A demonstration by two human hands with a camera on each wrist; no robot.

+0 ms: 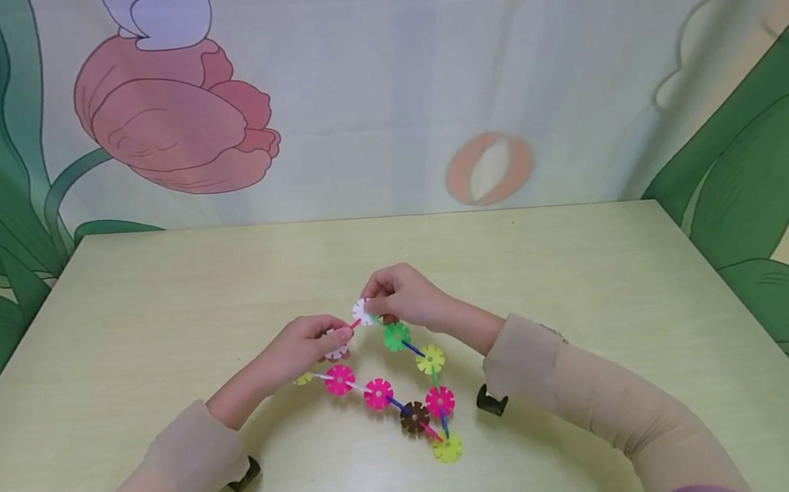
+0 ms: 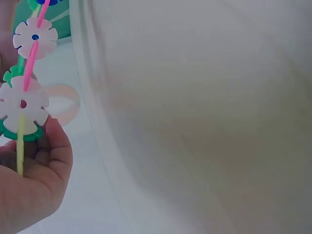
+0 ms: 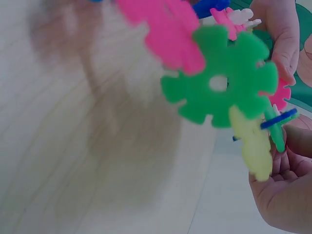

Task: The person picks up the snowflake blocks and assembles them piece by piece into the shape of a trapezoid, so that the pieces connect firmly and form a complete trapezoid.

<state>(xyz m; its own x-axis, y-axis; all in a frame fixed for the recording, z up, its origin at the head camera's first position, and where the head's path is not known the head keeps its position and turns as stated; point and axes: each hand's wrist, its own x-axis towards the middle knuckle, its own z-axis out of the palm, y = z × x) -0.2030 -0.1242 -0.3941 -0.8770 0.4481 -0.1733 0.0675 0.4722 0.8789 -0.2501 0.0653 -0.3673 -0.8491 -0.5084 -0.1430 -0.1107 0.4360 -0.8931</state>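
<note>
A loop-like chain of flower-shaped plastic discs, joined by short coloured strips, spans both hands. My left hand (image 1: pixel 302 345) pinches the chain at its upper left, beside a white disc (image 1: pixel 336 353). Between the right hand's (image 1: pixel 409 298) thumb and fingers is another white disc (image 1: pixel 362 311); a red-pink strip (image 1: pixel 355 324) runs between the two hands. Below the right hand hang a green disc (image 1: pixel 396 336), a yellow disc (image 1: pixel 430 359) and a pink disc (image 1: pixel 440 402). A dark brown disc (image 1: pixel 414 417) and a second yellow disc (image 1: pixel 447 448) form the lowest part.
A pale wooden table (image 1: pixel 147 314) lies under the hands. Behind it hangs a curtain (image 1: pixel 361 116) printed with flowers and leaves. Dark wrist-worn pieces (image 1: pixel 493 400) show under both cuffs.
</note>
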